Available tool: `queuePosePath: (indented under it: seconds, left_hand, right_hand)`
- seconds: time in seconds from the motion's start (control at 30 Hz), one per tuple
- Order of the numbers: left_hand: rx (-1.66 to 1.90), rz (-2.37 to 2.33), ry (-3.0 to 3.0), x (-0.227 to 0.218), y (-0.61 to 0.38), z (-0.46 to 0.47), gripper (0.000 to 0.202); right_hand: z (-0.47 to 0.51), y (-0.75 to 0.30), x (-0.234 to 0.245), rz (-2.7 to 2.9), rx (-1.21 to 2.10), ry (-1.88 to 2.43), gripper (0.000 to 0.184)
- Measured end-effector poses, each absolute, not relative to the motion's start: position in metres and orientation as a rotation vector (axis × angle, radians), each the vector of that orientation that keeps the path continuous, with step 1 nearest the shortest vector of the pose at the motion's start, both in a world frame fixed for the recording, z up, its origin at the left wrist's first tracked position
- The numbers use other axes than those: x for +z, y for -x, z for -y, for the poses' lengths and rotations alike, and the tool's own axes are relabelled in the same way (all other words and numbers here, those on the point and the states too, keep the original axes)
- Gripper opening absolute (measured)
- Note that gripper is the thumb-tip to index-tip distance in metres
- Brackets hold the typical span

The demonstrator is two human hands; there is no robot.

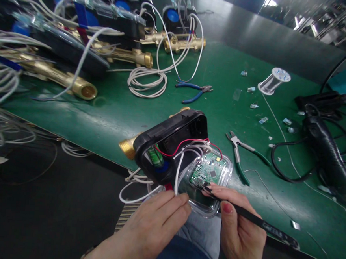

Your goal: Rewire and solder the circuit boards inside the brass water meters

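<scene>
An open black meter housing (172,135) on a brass pipe body (127,147) stands tilted at the table edge. Inside it show a green battery (155,156), a red wire (177,145) and white cables. A green circuit board (208,169) lies in a clear plastic cover (228,169) beside the housing. My right hand (240,225) is closed on black tweezers (252,218), their tips at the board's lower edge. My left hand (157,219) is closed below the housing, where a white cable (178,177) runs down to its fingers; what they grip is hidden.
Blue-handled cutters (193,86), green-handled cutters (242,148), a solder spool (274,81) and small scraps lie on the green table (222,109). At right is a black hand tool (328,152) with cords. Several brass-bodied meters (64,76) with coiled cables crowd the left.
</scene>
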State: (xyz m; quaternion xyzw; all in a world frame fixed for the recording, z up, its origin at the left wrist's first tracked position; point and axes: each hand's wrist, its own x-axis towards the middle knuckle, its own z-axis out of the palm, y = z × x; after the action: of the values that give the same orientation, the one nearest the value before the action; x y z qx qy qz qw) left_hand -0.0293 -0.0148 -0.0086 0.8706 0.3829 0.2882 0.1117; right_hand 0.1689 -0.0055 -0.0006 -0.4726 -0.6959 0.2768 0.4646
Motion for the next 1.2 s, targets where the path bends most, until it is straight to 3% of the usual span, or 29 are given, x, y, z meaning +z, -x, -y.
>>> queuePosePath:
  seconds: [0.37, 0.63, 1.2]
  left_hand:
    - [0.838, -1.133, -2.57, -0.008, 0.029, 0.015, 0.026]
    - [0.836, -1.145, -2.602, -0.007, 0.026, 0.014, 0.024]
    - [0.806, -1.18, -2.599, -0.008, 0.024, 0.015, 0.029]
  right_hand:
    - [0.004, -0.167, 0.002, 1.786, 0.665, 1.155, 0.026]
    - [0.001, -0.161, 0.002, 1.924, 0.479, 1.084, 0.024]
    - [0.003, -0.173, 0.004, 1.783, 0.75, 1.046, 0.031]
